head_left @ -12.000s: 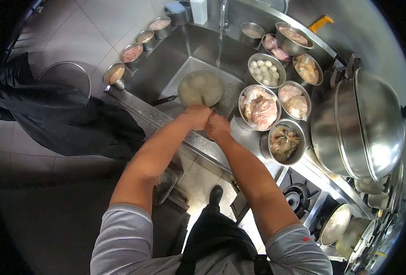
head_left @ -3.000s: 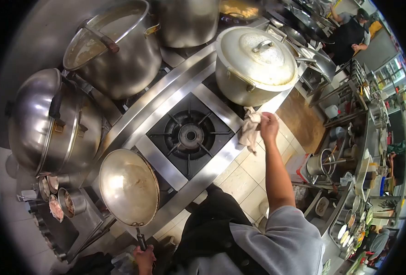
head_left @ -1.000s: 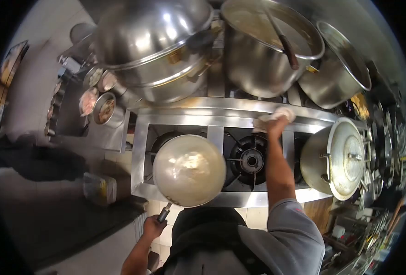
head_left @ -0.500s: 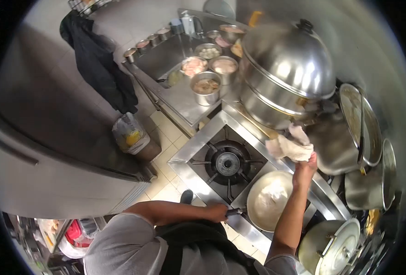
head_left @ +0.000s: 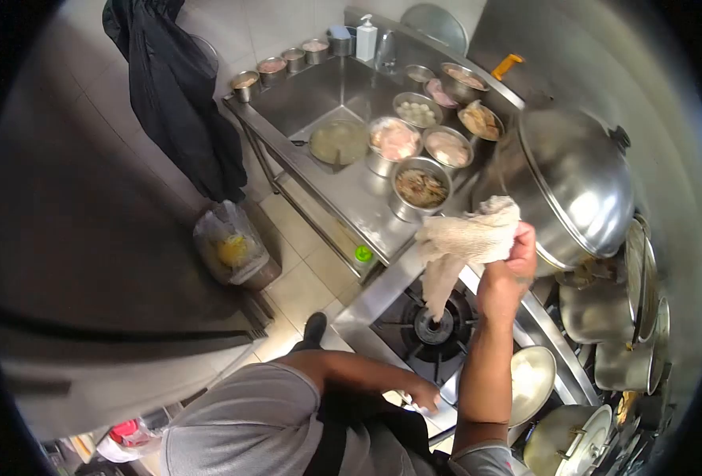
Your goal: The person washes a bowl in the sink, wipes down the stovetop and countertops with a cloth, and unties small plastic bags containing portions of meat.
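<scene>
A crumpled off-white cloth (head_left: 470,235) hangs from my right hand (head_left: 511,270), which is closed on one end of it. The cloth's loose end droops over the gas burner (head_left: 434,321), close to the steel counter's corner. Low in the view, my left hand (head_left: 424,394) is at the stove's front edge with its fingers curled. A small whitish patch shows at those fingers; what it is I cannot make out. A pale, round pan (head_left: 531,384) sits on the stove to the right, partly behind my right forearm.
Several steel containers of food, one of them a pot of brownish pieces (head_left: 421,188), stand on the sink counter (head_left: 343,178). A large domed steamer (head_left: 577,178) is behind the stove. Lidded pot (head_left: 565,444) at lower right; bagged bin (head_left: 236,246) on the floor at left.
My right hand has carried the cloth up and left, from beside the steamer's base to near the counter corner. My left hand no longer shows on the pan's black handle. The view has shifted.
</scene>
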{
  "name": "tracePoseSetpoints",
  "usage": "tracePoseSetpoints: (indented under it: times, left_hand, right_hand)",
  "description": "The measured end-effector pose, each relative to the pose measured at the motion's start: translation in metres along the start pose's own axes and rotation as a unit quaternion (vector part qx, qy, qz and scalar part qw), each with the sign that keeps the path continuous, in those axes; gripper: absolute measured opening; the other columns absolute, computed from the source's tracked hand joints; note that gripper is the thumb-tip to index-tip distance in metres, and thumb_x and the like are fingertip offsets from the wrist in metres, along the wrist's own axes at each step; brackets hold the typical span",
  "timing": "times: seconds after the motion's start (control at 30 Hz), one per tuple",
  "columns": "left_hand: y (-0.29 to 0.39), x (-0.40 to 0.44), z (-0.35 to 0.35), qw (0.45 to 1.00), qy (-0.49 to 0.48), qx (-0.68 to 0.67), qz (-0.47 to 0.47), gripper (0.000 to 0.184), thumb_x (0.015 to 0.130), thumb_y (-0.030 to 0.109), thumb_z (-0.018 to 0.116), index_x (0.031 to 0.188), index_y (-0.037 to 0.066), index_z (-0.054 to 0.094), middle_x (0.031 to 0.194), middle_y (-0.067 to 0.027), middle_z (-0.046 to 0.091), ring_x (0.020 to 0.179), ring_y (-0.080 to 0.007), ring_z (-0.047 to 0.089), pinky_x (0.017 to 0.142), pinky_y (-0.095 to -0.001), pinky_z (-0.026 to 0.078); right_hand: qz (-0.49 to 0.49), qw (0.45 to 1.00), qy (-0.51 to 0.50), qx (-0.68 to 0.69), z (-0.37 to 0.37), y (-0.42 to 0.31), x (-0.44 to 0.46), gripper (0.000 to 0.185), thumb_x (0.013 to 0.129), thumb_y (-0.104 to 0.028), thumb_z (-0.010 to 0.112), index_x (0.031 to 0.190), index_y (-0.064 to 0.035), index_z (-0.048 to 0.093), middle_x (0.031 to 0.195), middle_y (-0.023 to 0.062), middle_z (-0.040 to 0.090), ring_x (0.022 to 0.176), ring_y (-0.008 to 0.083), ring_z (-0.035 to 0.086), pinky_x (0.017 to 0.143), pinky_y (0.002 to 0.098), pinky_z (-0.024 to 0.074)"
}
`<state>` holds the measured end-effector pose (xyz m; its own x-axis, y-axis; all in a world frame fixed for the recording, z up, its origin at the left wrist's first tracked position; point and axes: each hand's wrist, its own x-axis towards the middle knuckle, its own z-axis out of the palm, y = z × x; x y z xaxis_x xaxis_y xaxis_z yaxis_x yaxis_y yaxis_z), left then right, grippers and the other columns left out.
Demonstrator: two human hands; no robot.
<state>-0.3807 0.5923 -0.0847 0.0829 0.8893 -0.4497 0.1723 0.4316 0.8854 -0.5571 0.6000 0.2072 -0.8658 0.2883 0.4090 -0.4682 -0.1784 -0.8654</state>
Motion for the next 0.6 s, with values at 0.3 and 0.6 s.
tracePoseSetpoints:
  times: [0.3, 0.6]
  left_hand:
    - [-0.17, -0.292, -0.158, 0.924, 0.24, -0.21, -0.211, 0.042, 0.087, 0.042, 0.058, 0.101, 0.002, 0.063, 0.08, -0.0061, 0.064, 0.07, -0.0171, 0.061, 0.058, -0.0326, 0.049]
    - [-0.14, -0.434, -0.286, 0.689, 0.628, -0.341, -0.123, 0.015, 0.085, 0.013, 0.055, 0.097, 0.01, 0.062, 0.082, -0.0026, 0.067, 0.065, -0.0115, 0.062, 0.054, -0.0258, 0.046]
  right_hand:
    - [-0.06, 0.882, -0.082, -0.461, 0.051, 0.164, -0.019, 0.044, 0.074, -0.002, 0.067, 0.112, -0.0019, 0.044, 0.113, 0.023, 0.048, 0.11, 0.0375, 0.049, 0.093, 0.0384, 0.0415]
    - [0.352, 0.86, -0.158, -0.333, -0.039, 0.162, -0.149, 0.023, 0.086, -0.018, 0.064, 0.101, -0.0007, 0.063, 0.092, 0.0153, 0.068, 0.083, 0.0229, 0.066, 0.075, 0.0314, 0.0501]
